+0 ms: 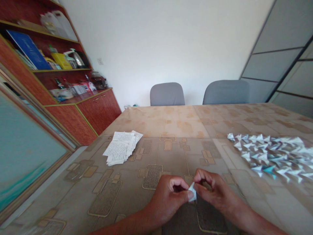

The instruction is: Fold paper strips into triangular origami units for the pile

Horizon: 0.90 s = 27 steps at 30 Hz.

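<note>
A small piece of folded paper, whitish and pointed at the top, is pinched between both hands just above the table's near side. My left hand grips its left side with thumb and forefinger. On the other side, my right hand holds its upper right edge between thumb and curled forefinger. To the far left lies a loose stack of printed paper pieces. Several rows of small folded paper figures stand on the right, mostly white with printing, one of them bluish.
A patterned brown cloth covers the table. Beyond its far edge are two grey chairs against the white wall. A reddish wooden cabinet with filled shelves stands at the left, near a glazed door.
</note>
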Motion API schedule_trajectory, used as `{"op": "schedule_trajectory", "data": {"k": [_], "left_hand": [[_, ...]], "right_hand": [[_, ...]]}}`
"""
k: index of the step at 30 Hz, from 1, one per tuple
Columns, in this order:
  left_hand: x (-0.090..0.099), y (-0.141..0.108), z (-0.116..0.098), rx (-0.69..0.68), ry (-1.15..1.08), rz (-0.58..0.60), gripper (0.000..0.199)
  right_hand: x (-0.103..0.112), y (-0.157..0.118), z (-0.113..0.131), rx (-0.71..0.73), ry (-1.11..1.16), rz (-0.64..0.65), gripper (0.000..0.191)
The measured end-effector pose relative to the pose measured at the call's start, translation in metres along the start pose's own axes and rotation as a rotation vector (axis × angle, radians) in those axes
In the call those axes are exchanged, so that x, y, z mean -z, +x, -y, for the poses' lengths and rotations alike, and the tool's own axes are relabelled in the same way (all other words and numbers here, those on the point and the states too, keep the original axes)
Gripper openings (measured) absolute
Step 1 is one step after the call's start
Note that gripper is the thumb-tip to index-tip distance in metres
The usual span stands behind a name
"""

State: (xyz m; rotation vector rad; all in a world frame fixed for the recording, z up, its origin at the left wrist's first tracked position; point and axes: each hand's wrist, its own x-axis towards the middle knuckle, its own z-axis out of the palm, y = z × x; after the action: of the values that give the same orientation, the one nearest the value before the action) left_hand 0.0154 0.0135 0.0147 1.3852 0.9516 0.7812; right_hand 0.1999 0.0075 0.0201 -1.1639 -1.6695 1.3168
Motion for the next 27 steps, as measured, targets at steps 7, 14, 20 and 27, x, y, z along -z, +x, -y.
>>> {"op": "schedule_trajectory", "data": {"k": [7,14,20,27], "left_hand": [[-0.005,0.001,0.006,0.023,0.001,-0.023,0.016],[0.008,-0.001,0.0,-0.176,0.496,0.057,0.021],[0.011,0.004,0.002,-0.625,0.979,0.102,0.01],[0.002,0.01,0.014,-0.758,1.188,0.069,0.015]], "right_hand": [[0.003,0.003,-0.003,0.039,-0.021,0.06,0.043],[0.01,0.01,-0.014,0.076,-0.328,-0.008,0.04],[0.011,0.016,-0.025,0.239,-0.674,-0.108,0.019],[0.009,0.015,-0.026,0.27,-0.733,-0.112,0.013]]}}
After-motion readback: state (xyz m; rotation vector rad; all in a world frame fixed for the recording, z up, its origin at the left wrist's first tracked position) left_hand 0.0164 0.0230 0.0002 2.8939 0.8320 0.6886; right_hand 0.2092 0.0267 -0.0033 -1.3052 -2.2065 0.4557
